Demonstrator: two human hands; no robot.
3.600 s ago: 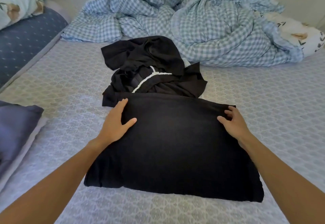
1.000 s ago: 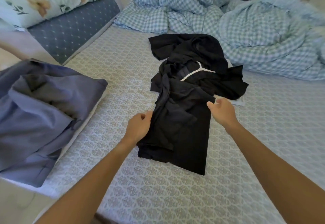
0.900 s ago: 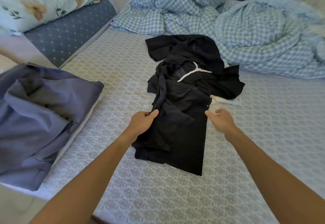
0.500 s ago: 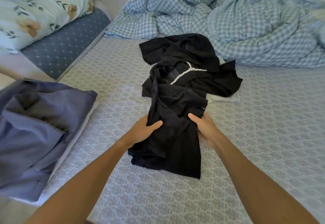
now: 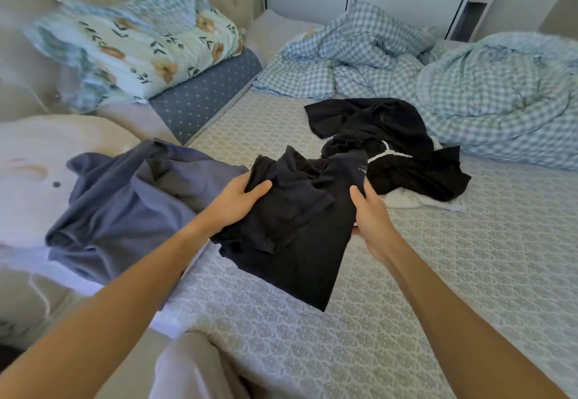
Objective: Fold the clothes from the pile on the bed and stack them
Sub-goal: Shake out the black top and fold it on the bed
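While two hands grip one black garment point(image 5: 291, 226) between them: left hand point(image 5: 236, 203) at 9 o'clock, right hand point(image 5: 370, 214) at 3; one black pile point(image 5: 397, 148) at 1 o'clock.

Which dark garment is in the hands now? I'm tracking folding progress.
The folded black garment, gripped by the left hand and right hand. The black pile and the blue-grey garment lie untouched.

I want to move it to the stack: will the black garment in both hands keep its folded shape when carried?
Probably not. The black garment looks limp: its lower corner hangs loose between the left hand and the right hand. The creased folds on top may slide open. It seems light, since fingertip grips hold it.
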